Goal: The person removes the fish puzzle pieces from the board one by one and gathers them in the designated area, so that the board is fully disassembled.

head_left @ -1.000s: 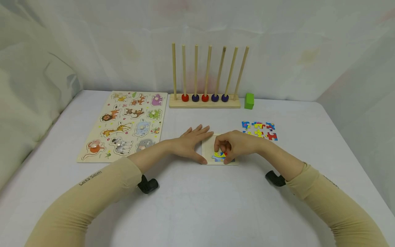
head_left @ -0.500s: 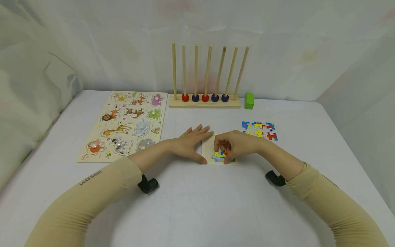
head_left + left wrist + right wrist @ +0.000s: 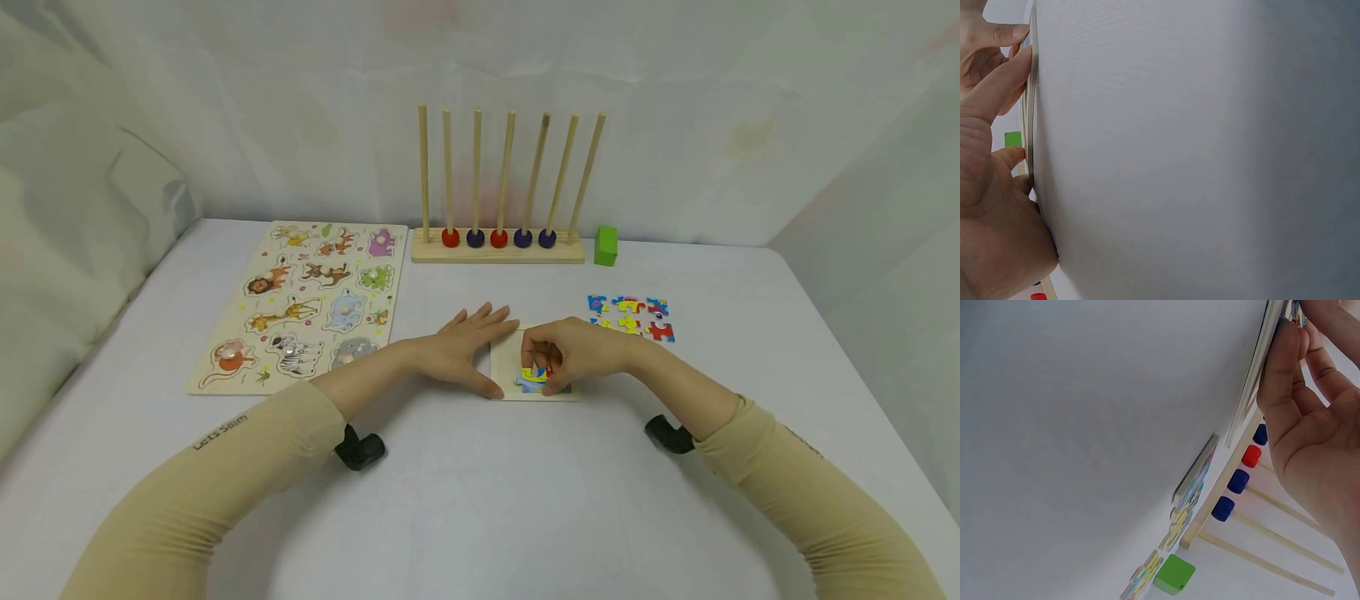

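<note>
A small pale wooden puzzle tray (image 3: 506, 360) lies flat in the middle of the table in the head view. My left hand (image 3: 460, 350) rests along its left edge with fingers spread, thumb at the lower corner and fingertips at the upper one. Over the tray's right part my right hand (image 3: 573, 354) bends its fingers and pinches a puzzle piece (image 3: 534, 377) in blue, yellow and red against the tray's lower side. The hand covers much of the tray's inside. From the right wrist, the tray (image 3: 1254, 372) shows edge-on beside the curled fingers.
Several loose jigsaw pieces (image 3: 628, 306) lie to the right, partly behind the right hand. An animal peg board (image 3: 225, 329) lies at left. Behind stand a wooden peg rack (image 3: 495, 257) with red and blue beads and a green block (image 3: 606, 246).
The right thumb has shifted slightly up and left on the tray, with the other fingers almost still. My left hand stays in place.
</note>
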`<state>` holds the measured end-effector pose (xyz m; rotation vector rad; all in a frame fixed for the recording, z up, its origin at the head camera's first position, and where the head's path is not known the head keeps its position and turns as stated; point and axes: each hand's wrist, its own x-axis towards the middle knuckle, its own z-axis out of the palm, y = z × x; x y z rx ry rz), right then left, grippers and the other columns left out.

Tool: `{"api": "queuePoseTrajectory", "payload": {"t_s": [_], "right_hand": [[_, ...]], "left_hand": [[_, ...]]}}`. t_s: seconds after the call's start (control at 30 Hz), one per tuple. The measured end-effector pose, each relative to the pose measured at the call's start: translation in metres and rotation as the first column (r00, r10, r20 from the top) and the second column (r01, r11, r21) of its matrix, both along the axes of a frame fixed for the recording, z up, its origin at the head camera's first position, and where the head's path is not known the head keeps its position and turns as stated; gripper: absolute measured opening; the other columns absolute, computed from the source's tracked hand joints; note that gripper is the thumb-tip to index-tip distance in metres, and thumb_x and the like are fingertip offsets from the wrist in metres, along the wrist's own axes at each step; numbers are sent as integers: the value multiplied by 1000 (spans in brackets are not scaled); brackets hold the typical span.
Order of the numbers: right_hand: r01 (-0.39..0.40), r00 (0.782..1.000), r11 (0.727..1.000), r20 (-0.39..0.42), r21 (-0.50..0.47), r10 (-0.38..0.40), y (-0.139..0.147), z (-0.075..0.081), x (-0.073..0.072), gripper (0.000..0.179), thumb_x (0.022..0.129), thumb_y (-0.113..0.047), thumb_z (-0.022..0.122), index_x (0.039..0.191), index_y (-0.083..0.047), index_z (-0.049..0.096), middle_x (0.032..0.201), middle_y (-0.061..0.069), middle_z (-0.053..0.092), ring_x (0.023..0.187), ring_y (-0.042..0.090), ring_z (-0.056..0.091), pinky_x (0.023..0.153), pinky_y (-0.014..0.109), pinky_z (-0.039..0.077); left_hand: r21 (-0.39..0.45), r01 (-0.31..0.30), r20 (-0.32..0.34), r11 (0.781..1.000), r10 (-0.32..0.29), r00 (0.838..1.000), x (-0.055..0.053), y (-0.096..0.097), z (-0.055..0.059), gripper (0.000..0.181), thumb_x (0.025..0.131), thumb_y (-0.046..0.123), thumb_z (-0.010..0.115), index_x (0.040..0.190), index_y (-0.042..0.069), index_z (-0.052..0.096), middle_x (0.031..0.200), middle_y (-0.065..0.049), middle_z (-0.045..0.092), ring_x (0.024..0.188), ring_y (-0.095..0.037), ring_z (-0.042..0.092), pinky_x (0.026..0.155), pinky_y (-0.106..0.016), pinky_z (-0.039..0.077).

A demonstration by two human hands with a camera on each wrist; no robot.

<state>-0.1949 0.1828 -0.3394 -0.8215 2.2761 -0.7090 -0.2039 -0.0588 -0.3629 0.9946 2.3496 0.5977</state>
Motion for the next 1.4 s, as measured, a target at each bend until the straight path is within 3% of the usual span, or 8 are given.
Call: {"api": "queuePoseTrajectory", "payload": {"t_s": [0.3,0.6,0.9,1.07,1.4], "right_hand": [[-19,1000,1000,-20,-23,18,1,1,0,12,89,-13,71,97,-16,63,83,-3,61,77,11,55,70,24,48],[-9,1000,997,-30,-75,7,5,2,-3,9,91,-16,69,98,-18,65,82,-3,65,77,12,59,72,25,51],[79,996,985,-15,-154,-83,29,24,-11,10,92,-17,66,103,-16,65,82,2,64,72,18,63,66,33,56],[128,990,981,-31,-148,-134,49,36,-14,12,92,-17,67,104,-17,66,83,5,64,74,25,64,63,30,54],[209,978,975,5,-77,-210,93,36,-22,12,92,-18,69,103,-15,66,80,10,63,73,28,62,65,35,53]], "left_hand": [[-3,5,-6,1000,-5,1000,0,1,0,103,82,52,74,160,17,16,170,-6,-1,157,-29,-10,126,-57,-5],[-14,4,-7,1000,-4,1000,0,2,0,103,81,52,74,160,19,16,170,-4,-1,157,-28,-10,126,-56,-5],[-25,1,-15,1000,-2,1000,1,3,2,104,81,53,74,160,20,16,170,-4,-1,157,-29,-10,126,-56,-5],[-21,3,-20,1000,-3,1000,0,3,1,104,80,52,75,160,19,17,170,-5,-1,157,-29,-9,126,-56,-5],[-15,1,-13,1000,-1,1000,1,1,1,104,80,50,75,160,18,16,170,-5,0,158,-29,-9,126,-55,-6]]}}
